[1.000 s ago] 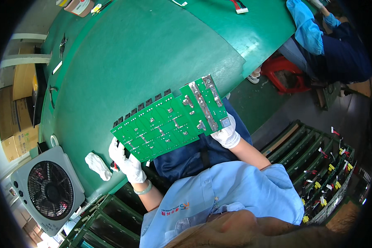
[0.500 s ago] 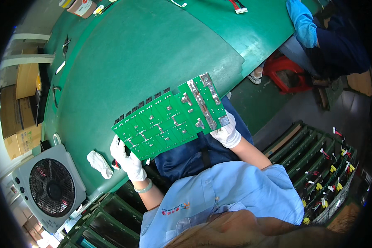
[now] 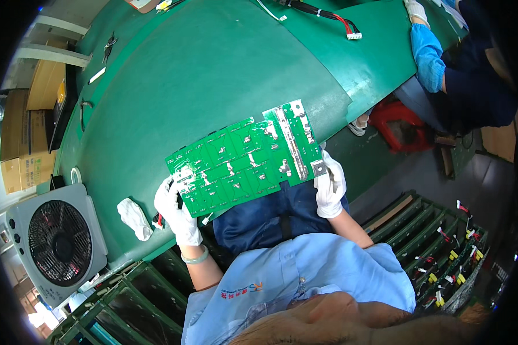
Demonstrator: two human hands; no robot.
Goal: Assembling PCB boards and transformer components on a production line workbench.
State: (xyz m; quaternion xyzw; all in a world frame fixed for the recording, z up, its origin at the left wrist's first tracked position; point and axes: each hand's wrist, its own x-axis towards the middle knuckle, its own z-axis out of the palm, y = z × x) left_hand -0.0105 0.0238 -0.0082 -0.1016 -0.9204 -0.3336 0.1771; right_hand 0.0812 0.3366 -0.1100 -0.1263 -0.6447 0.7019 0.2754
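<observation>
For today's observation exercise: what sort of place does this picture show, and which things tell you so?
Probably an electronics assembly workshop. A large green circuit board is held over a green workbench, a wiring harness lies on it, and racks of boards stand beside the seat.

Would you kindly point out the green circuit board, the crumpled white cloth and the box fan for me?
green circuit board (image 3: pixel 244 164), head view, middle of its face.
crumpled white cloth (image 3: pixel 134 217), head view, its centre.
box fan (image 3: pixel 59 243), head view, grille hub.

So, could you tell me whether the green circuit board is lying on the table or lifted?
Lifted: the circuit board is gripped at opposite ends by the left hand and right hand.
</observation>
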